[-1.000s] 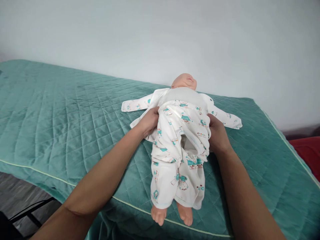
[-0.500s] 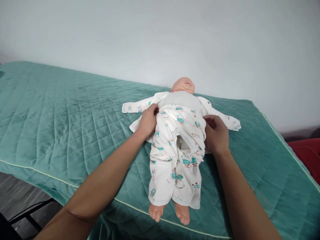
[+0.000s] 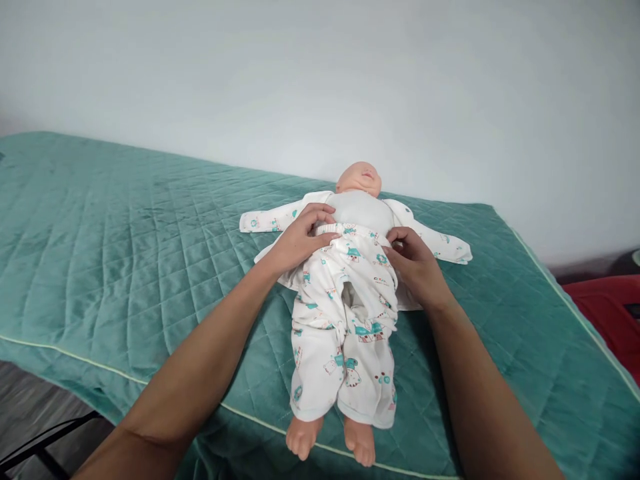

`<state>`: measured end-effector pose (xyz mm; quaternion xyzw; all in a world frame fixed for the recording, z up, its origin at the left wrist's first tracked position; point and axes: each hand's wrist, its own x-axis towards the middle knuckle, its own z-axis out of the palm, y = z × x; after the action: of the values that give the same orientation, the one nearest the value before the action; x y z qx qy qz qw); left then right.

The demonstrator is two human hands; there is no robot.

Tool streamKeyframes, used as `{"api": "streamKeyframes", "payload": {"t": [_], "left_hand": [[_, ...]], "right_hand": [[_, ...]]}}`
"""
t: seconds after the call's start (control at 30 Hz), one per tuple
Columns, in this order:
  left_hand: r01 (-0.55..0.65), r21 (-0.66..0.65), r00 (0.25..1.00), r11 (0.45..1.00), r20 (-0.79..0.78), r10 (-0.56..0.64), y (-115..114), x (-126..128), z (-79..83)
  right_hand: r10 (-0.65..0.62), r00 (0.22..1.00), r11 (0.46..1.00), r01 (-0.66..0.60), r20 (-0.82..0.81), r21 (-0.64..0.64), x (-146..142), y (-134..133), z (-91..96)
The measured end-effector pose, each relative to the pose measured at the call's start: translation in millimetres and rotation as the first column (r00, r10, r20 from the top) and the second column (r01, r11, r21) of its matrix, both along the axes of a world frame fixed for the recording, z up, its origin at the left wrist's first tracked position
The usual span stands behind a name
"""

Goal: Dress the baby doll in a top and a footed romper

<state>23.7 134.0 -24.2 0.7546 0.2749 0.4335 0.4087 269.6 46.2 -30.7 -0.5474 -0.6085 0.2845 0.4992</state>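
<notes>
A baby doll (image 3: 361,179) lies on its back, head toward the wall and bare feet toward me. It wears white baby pants (image 3: 367,390) with a teal and red print, pulled up over its belly. Under it an open white baby shirt (image 3: 440,245) spreads out, both sleeves stretched sideways. My left hand (image 3: 303,240) rests at the left end of the waistband, its fingers above the edge and the thumb apart below, lying on the cloth. At the other side, my right hand (image 3: 415,263) has its fingers curled and pinches the pants near the waistband; its fingertips are partly hidden.
A green quilted cover (image 3: 150,267) with pale piping lies under the doll, whose feet reach its near edge. Behind stands a plain wall (image 3: 300,80). A red object (image 3: 605,320) is beyond the right edge. At lower left a dark metal frame (image 3: 50,447) stands over the floor.
My left hand has shifted inward and spread its fingers over the waistband. My right hand has moved up and inward along the side of the pants. The view has shifted slightly.
</notes>
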Motion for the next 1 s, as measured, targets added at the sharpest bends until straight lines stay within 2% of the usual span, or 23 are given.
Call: {"api": "streamKeyframes", "payload": {"t": [0.13,0.3,0.43,0.57,0.67,0.8,0.9,1.0], "left_hand": [[-0.011,0.015,0.999,1.0,-0.037,0.012,2.2,2.6,-1.5],[-0.043,0.093,0.998,0.995,-0.041,0.047,2.6,5.3,-0.2],[-0.101,0.083,0.99,0.991,-0.093,0.109,6.1,9.7,6.9],[-0.167,0.071,0.971,0.983,-0.162,0.176,19.4,19.9,17.1],[-0.173,0.035,0.965,0.984,-0.196,0.176,35.6,28.7,20.4],[-0.08,-0.151,0.988,0.985,-0.142,0.059,52.5,34.2,16.5],[-0.056,-0.236,0.996,0.97,-0.078,0.039,55.0,33.2,12.4],[-0.093,-0.218,0.994,0.972,-0.078,0.077,52.3,31.7,10.8]], "right_hand": [[0.085,0.993,0.994,-0.091,0.088,0.065,2.0,3.8,0.6],[0.099,0.983,0.981,-0.122,0.152,0.15,-1.1,4.2,1.3],[0.04,0.977,0.991,-0.065,0.21,0.115,-3.9,5.6,4.1],[-0.085,0.949,0.996,0.069,0.304,0.065,-1.8,20.0,8.4],[-0.155,0.952,0.988,0.142,0.264,0.067,2.5,39.3,8.4],[-0.229,0.961,0.973,0.227,0.153,0.031,7.8,60.7,2.2],[-0.26,0.963,0.965,0.262,0.063,-0.015,7.8,63.8,-1.7],[-0.297,0.955,0.954,0.296,-0.005,-0.036,3.7,57.9,-1.4]]}}
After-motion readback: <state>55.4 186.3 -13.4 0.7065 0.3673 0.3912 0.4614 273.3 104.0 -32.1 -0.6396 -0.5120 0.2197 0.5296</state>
